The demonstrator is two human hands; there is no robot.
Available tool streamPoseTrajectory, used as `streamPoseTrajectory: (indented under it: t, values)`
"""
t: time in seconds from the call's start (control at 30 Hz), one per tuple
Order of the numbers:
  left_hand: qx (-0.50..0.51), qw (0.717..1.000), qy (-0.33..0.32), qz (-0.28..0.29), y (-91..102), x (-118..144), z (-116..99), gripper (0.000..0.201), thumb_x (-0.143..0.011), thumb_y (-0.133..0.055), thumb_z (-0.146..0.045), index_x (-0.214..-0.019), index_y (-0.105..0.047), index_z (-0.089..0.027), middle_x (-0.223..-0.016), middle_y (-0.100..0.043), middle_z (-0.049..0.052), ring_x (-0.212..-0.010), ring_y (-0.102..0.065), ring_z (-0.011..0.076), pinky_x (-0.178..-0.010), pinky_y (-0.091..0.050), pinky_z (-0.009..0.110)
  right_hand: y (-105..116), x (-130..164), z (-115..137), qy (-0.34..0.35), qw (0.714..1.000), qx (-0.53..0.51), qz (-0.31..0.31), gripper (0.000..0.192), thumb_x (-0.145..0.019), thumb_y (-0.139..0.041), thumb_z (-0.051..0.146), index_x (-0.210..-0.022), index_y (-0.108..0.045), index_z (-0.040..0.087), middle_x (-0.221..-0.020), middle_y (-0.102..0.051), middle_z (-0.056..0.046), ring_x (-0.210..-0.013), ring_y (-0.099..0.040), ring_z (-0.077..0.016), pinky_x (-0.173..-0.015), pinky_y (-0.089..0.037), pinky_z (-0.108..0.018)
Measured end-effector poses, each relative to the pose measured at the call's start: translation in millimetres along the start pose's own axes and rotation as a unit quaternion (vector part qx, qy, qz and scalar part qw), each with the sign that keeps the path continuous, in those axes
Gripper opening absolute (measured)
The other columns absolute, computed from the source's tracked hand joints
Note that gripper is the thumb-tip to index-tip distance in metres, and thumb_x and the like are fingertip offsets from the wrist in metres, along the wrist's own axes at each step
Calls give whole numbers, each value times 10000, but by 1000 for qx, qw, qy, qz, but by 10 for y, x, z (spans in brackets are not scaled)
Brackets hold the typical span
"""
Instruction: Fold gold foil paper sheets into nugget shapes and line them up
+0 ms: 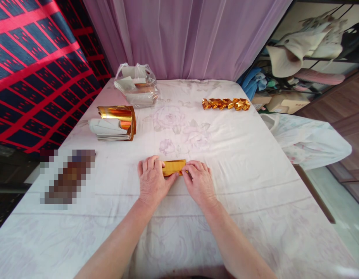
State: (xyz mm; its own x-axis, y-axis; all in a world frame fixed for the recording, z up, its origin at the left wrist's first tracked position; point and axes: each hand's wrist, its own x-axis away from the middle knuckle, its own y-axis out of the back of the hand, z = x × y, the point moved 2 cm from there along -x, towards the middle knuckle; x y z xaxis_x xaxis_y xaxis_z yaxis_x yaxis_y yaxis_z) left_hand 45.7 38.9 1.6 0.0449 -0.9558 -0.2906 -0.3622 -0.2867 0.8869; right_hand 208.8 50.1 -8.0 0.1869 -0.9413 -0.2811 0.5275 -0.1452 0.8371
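A flat, folded strip of gold foil paper (174, 167) lies on the tablecloth in front of me. My left hand (152, 179) grips its left end, with the thumb along the near edge and the fingers curled behind. At the right end, my right hand (199, 180) pinches the near corner between thumb and fingers. Farther left stands a curved stack of gold foil sheets (117, 115) with white backs. A row of folded gold foil pieces (226, 104) sits at the far right of the table.
A clear plastic bag (137, 91) with papers in it stands at the back left. A blurred-out object (70, 176) lies near the left edge. Purple curtains (179, 38) hang behind the table (240, 155); a cluttered shelf (304, 58) is at the right.
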Motion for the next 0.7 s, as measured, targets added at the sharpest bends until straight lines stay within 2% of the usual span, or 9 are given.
streamPoseTrajectory:
  t: [0.33, 0.7]
  values:
    - [2, 1000, 21, 14, 17, -24, -27, 373, -736, -760, -469, -909, -559, -207, -1159, -611, 129, -1116, -523, 331, -1064, -277, 544, 1, -1, 3, -2, 1000, 4, 5, 130, -923, -569, 228, -863, -684, 238, -1045, -682, -40, -959, -569, -218, -787, -354, -347]
    - [19, 999, 18, 34, 40, -27, 57, 299, -740, -751, -379, -918, -561, -231, -1211, -607, 99, -1135, -528, 318, -1062, -292, 538, -2, -2, -9, -1, 1000, 11, 4, 142, -920, -557, 221, -861, -685, 244, -1036, -686, -39, -949, -576, -214, -782, -357, -343]
